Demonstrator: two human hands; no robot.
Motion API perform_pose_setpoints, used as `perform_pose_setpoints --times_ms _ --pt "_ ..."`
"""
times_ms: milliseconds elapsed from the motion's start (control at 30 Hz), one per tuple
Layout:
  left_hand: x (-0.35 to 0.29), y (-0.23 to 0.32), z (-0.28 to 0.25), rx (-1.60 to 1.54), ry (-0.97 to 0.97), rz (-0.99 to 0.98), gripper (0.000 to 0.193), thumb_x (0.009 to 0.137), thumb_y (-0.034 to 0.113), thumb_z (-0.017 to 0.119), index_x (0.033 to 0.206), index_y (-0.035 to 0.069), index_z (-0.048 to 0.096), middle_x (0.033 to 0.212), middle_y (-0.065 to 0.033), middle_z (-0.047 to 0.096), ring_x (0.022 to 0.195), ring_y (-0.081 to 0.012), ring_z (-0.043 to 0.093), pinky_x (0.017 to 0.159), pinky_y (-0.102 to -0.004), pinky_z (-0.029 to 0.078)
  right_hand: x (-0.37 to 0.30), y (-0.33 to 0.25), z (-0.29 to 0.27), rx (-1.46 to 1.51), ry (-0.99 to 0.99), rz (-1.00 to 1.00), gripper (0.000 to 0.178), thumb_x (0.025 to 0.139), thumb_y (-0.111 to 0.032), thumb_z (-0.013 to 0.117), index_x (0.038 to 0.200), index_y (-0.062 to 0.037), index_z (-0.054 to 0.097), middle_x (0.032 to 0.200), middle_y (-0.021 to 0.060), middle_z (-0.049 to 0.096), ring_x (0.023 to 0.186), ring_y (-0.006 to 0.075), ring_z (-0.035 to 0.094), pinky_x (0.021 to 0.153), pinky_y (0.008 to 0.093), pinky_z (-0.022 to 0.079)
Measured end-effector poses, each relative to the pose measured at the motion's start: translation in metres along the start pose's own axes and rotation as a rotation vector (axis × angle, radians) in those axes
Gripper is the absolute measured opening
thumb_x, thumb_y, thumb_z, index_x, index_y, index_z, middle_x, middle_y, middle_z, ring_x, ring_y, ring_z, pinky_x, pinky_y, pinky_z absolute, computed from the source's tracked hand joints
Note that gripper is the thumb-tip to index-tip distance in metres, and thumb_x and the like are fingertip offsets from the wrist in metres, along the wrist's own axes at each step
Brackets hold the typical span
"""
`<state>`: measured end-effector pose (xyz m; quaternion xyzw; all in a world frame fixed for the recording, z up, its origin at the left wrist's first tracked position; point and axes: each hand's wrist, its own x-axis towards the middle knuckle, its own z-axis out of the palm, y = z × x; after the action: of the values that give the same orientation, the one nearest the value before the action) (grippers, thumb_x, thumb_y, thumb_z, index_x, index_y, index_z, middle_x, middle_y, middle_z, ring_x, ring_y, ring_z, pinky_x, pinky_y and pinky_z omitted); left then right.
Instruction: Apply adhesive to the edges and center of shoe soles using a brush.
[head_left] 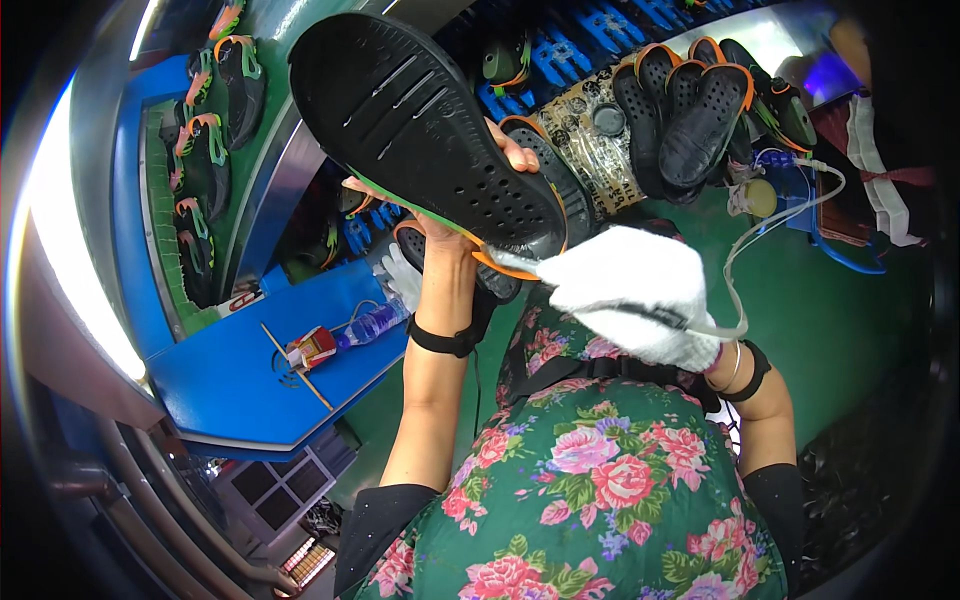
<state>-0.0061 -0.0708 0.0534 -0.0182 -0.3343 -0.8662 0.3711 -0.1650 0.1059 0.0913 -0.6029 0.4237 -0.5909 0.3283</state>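
Observation:
A large black shoe sole (415, 135), with slots at the toe, small holes toward the heel and a green and orange rim, is held up tilted by my bare left hand (443, 228). Its fingers wrap round the far edge, with the palm partly hidden behind the sole. My right hand (635, 295), in a white glove, is closed on a slim tool with a pale tip (515, 262) at the orange heel rim. The glove hides most of the tool, so its kind is unclear. A thin grey tube (738, 280) runs to this hand. Another black sole (555, 170) shows behind.
Black soles with orange rims (690, 125) are piled at the far right beside a taped cardboard box (590, 150). A blue side table (240, 375) bears a plastic bottle (370, 325) and a red box (312, 347). Shoes line a green conveyor (240, 190) at left.

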Motion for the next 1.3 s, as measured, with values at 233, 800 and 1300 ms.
perform_pose_setpoints --times_ms 233,800,1300 --pt "-0.001 -0.003 -0.005 0.058 0.063 -0.049 0.113 0.07 0.093 0.049 0.114 -0.011 0.057 0.099 -0.017 0.061 0.096 -0.0311 0.066 0.091 -0.0486 0.054 -0.01 0.002 0.016 -0.163 -0.013 -0.181 0.034 0.075 0.0 0.076 0.107 -0.0113 0.077 0.108 0.0079 0.076 0.093 0.0261 0.072 0.078 0.0346 0.059" --pt "0.0 -0.016 -0.01 0.011 0.09 -0.103 0.125 0.061 0.103 0.038 0.124 -0.004 0.056 0.099 -0.0183 0.062 0.093 -0.0335 0.065 0.087 -0.0509 0.053 -0.017 -0.003 0.005 0.012 0.217 0.077 0.015 0.075 0.006 0.075 0.088 -0.0007 0.074 0.101 0.0184 0.075 0.092 0.029 0.073 0.078 0.0371 0.058" --pt "0.007 -0.012 -0.004 -0.082 0.085 -0.38 0.126 0.068 0.099 0.027 0.152 0.006 0.037 0.13 -0.0229 0.061 0.095 -0.0384 0.072 0.078 -0.0517 0.064 -0.017 0.017 0.001 -0.231 -0.029 -0.214 0.027 0.079 -0.006 0.078 0.105 -0.0061 0.076 0.103 0.0093 0.076 0.085 0.0238 0.073 0.074 0.0327 0.058"
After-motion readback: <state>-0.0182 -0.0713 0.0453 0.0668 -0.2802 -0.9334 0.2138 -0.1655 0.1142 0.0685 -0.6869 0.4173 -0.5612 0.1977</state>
